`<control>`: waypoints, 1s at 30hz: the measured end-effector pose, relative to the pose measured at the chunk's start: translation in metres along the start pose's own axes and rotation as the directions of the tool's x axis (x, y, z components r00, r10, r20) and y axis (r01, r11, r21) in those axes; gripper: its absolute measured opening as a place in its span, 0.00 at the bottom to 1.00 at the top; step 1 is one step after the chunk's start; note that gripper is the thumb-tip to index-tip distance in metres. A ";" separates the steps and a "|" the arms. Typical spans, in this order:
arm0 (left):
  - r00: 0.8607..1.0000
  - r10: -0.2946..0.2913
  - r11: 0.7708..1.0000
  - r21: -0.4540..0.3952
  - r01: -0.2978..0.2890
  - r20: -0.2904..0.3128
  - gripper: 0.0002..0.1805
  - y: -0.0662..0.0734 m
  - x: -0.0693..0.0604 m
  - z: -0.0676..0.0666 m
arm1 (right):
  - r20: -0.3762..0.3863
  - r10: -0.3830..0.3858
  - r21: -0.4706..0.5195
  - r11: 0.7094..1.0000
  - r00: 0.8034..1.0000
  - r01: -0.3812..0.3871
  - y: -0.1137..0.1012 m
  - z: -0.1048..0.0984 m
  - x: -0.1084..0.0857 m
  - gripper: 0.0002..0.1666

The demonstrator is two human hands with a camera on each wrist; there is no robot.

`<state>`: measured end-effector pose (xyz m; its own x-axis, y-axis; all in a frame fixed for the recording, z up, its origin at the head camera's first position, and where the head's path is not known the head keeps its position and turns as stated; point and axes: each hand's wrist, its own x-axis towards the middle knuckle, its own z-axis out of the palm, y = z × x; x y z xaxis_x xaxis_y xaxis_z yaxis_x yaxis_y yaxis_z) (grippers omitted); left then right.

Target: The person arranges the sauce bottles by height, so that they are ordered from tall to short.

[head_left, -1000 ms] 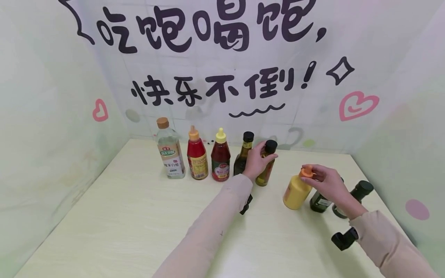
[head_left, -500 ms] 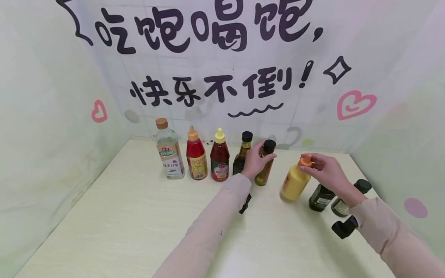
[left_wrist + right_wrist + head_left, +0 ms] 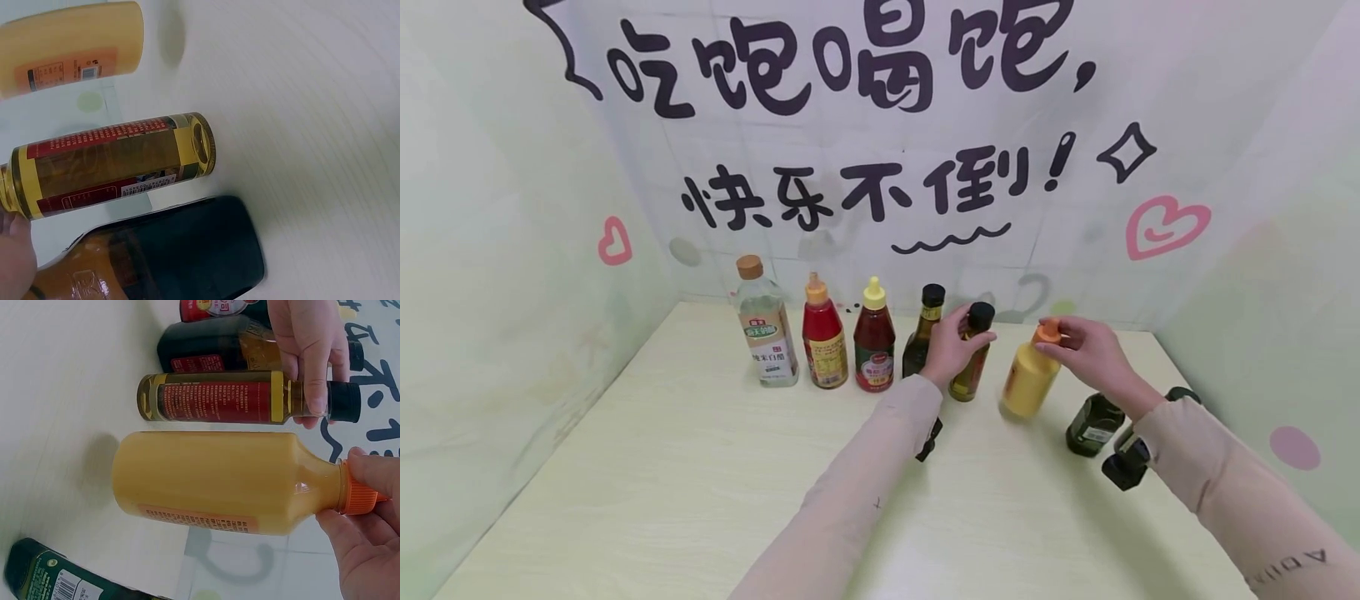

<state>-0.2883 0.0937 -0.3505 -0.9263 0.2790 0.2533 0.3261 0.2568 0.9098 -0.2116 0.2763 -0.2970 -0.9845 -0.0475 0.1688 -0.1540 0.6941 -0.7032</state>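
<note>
My left hand (image 3: 953,348) grips the neck of a slim oil bottle (image 3: 967,372) with a black cap, which stands upright in the back row. With the thumb and fingers of my right hand (image 3: 1092,354) I pinch the orange cap of a yellow squeeze bottle (image 3: 1028,382), to the right of the oil bottle. It hangs slightly tilted, its base apart from its shadow in the right wrist view. A dark bottle with a black cap (image 3: 928,321) stands just left of the oil bottle, partly hidden by my left hand.
Farther left in the row stand a clear vinegar bottle (image 3: 767,333), a red sauce bottle (image 3: 825,346) and a dark-red sauce bottle with a yellow tip (image 3: 875,350). A dark green bottle (image 3: 1093,427) stands at right; another behind my right wrist is mostly hidden. A printed cloth backs the table.
The yellow squeeze bottle has been lifted off the table and carried left and back towards the oil bottle by my right hand. My left hand stays on the oil bottle.
</note>
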 end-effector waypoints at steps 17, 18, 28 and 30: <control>1.000 -0.015 0.999 0.029 0.015 0.006 0.26 0.002 -0.001 0.000 | 0.001 0.032 0.026 0.999 0.999 -0.032 0.014 0.018 0.017 0.23; 1.000 -0.015 0.999 0.030 0.014 0.006 0.26 0.003 -0.001 -0.001 | 0.003 0.036 0.029 0.999 0.999 -0.036 0.014 0.019 0.018 0.24; 0.999 -0.035 0.999 0.034 0.035 0.015 0.26 0.003 -0.001 -0.002 | 0.006 0.071 0.033 0.997 0.997 -0.071 0.015 0.024 0.023 0.24; 0.999 -0.035 0.999 0.031 0.034 0.017 0.26 0.003 -0.002 -0.003 | 0.006 0.075 0.033 0.997 0.997 -0.075 0.016 0.025 0.024 0.24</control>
<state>-0.2862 0.0916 -0.3474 -0.9337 0.2856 0.2160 0.3001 0.2950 0.9072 -0.2393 0.2680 -0.3213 -0.9938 0.0002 0.1110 -0.0821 0.6720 -0.7360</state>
